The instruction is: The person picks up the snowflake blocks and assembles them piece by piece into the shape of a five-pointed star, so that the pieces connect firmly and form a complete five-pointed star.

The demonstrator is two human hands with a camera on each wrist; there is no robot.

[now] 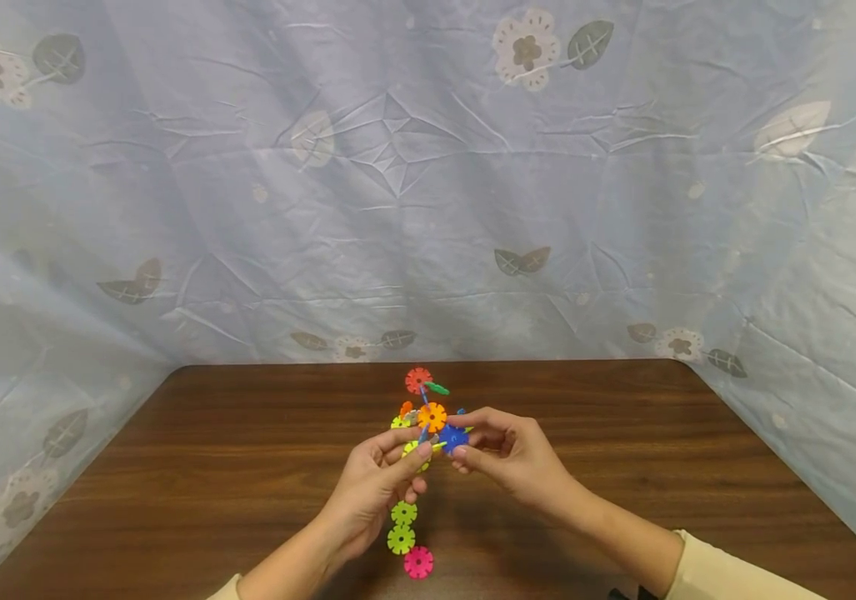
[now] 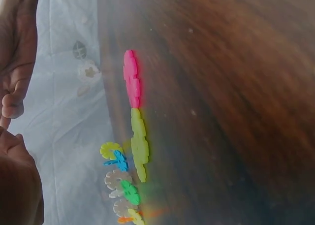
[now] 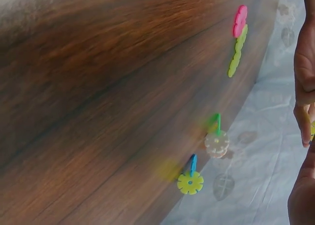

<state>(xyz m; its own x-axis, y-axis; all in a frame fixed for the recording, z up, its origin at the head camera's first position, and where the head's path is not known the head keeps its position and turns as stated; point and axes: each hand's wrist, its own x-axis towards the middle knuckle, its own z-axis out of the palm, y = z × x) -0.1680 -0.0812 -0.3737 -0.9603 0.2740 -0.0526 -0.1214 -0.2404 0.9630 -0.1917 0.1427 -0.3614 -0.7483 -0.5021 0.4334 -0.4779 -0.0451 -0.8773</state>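
Both hands meet at a cluster of notched plastic flower discs, seen in the head view. My left hand (image 1: 378,487) pinches the cluster between thumb and fingers, just below an orange disc (image 1: 432,417) and beside a yellow disc (image 1: 414,454). With thumb and forefinger, my right hand (image 1: 518,458) holds a blue disc (image 1: 453,438) at the cluster's right side. Beyond the hands, a red disc (image 1: 418,381) and a green disc (image 1: 438,388) stick up behind the orange one. Fingers hide part of the joints. In both wrist views the hands are cut off at the image edge.
Two yellow-green discs (image 1: 401,539) and a pink disc (image 1: 418,562) lie flat in a row on the brown wooden table (image 1: 247,450), close to the left forearm. Clear, green and blue discs show in the left wrist view. A patterned curtain (image 1: 428,208) surrounds the table's back and sides.
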